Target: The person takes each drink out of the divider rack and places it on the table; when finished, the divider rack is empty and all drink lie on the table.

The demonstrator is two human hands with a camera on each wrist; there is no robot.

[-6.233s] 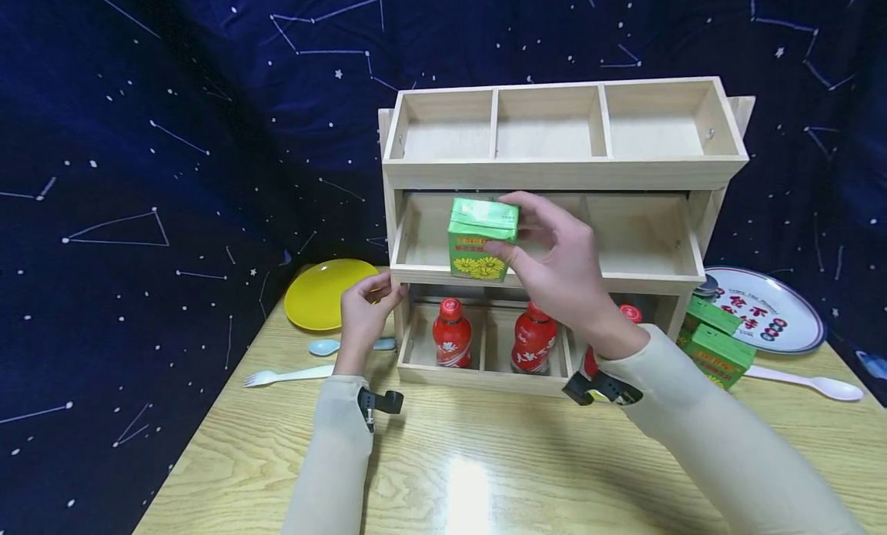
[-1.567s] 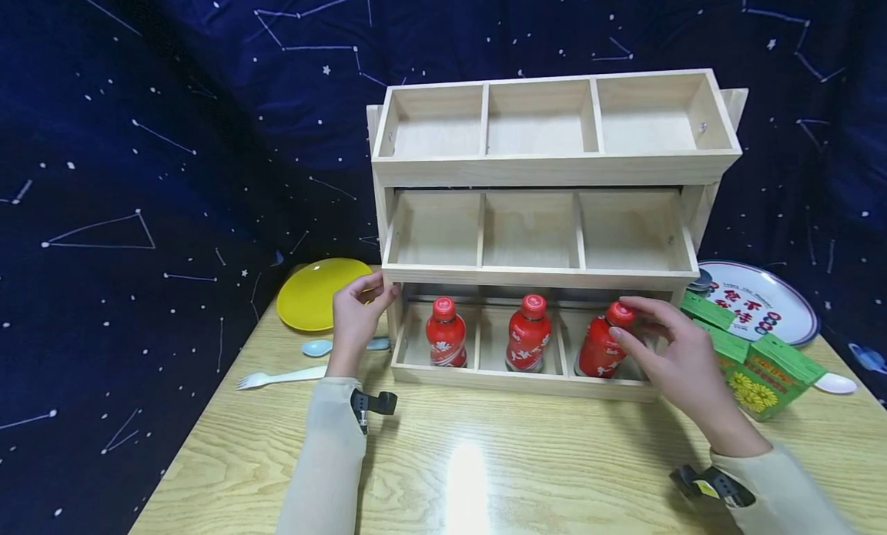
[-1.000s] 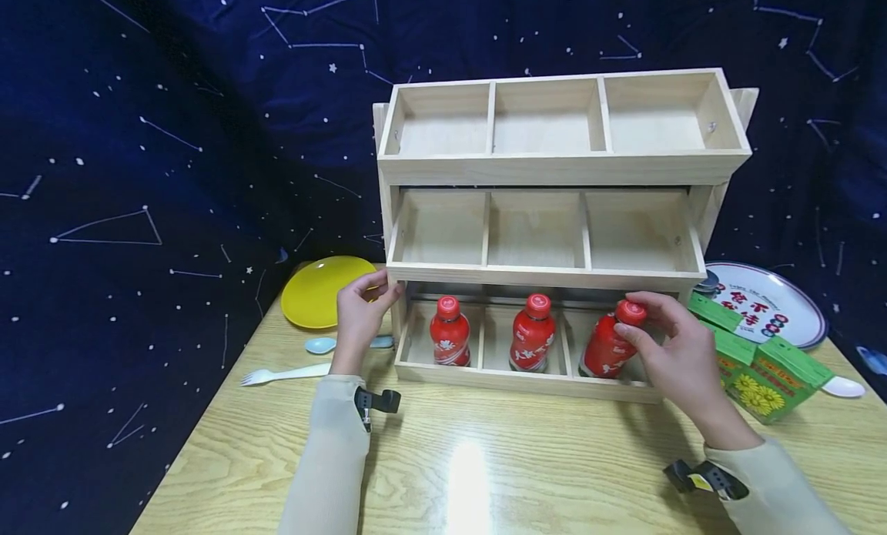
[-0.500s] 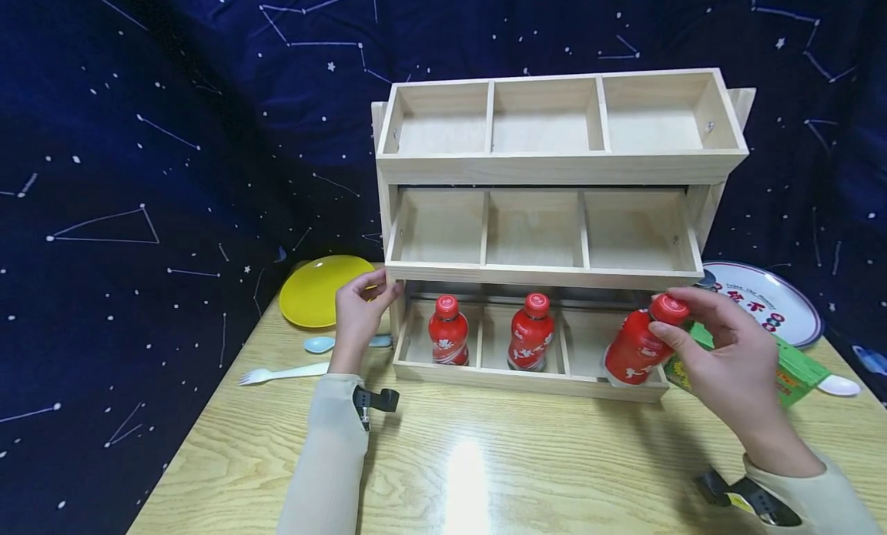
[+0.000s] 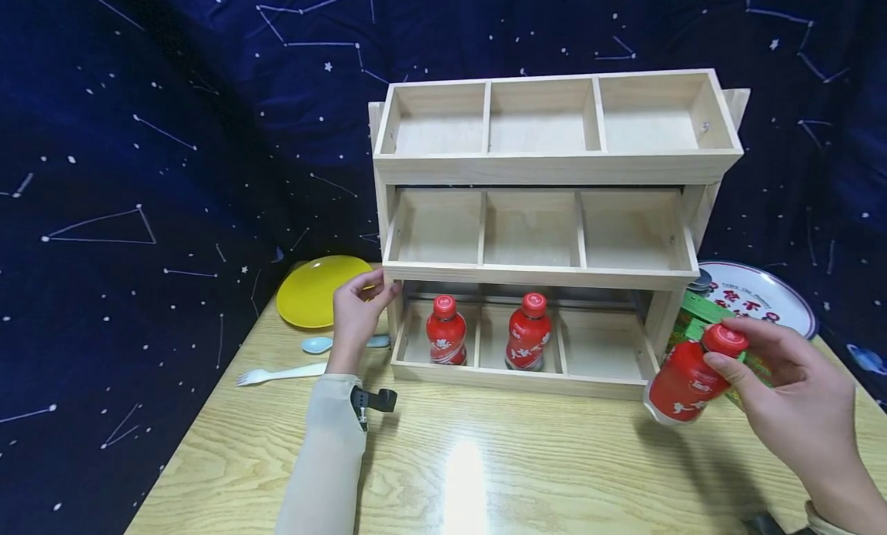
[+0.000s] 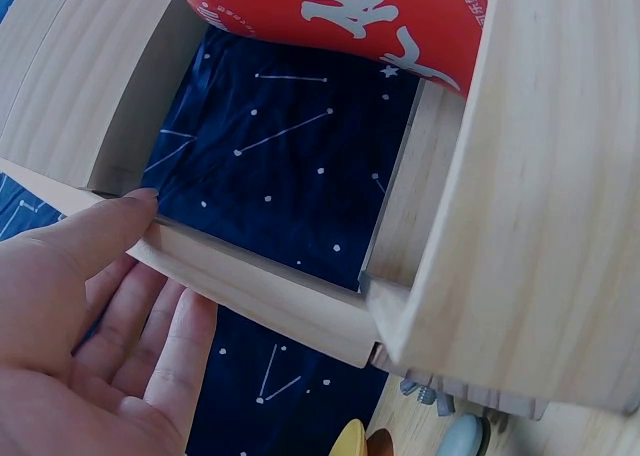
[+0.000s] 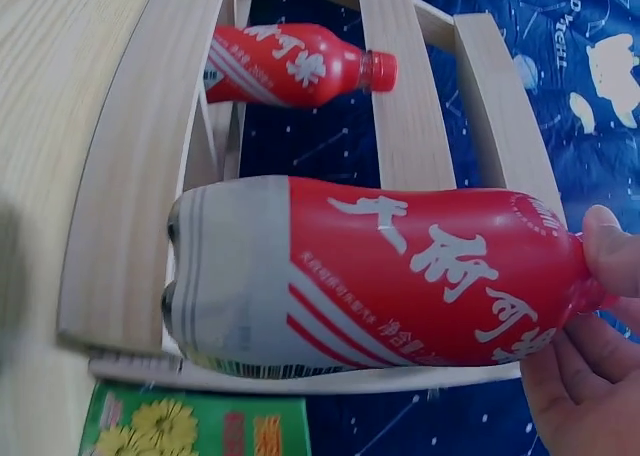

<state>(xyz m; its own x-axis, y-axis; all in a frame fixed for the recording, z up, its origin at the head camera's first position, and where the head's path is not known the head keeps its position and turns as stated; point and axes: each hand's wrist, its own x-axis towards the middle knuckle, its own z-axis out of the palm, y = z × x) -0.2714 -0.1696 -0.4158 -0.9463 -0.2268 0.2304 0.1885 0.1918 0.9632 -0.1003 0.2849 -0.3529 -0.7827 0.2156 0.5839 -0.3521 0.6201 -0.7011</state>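
My right hand (image 5: 807,400) grips a red soda bottle (image 5: 689,381) at its neck and cap, the bottle tilted and held just outside the right end of the wooden rack (image 5: 554,170). In the right wrist view the bottle's (image 7: 420,276) white lettering and clear base show, thumb and fingers around the neck. My left hand (image 5: 356,319) pinches the rack's left upright; the left wrist view has the thumb (image 6: 130,216) on one side of the wood and fingers on the other. Two matching bottles stand in the bottom tier, one in the left compartment (image 5: 446,339), one in the middle (image 5: 529,339).
Green drink cartons (image 5: 701,307) stand right of the rack, partly behind the held bottle. A white plate (image 5: 783,289) with red characters lies behind them. At left are a yellow plate (image 5: 315,292), a blue spoon (image 5: 316,345) and a white fork (image 5: 277,374).
The green carton that my right hand held over the middle tier now stands at right. That hand has since lifted the bottle from the bottom right compartment and moved it rightward. My left hand stays put.
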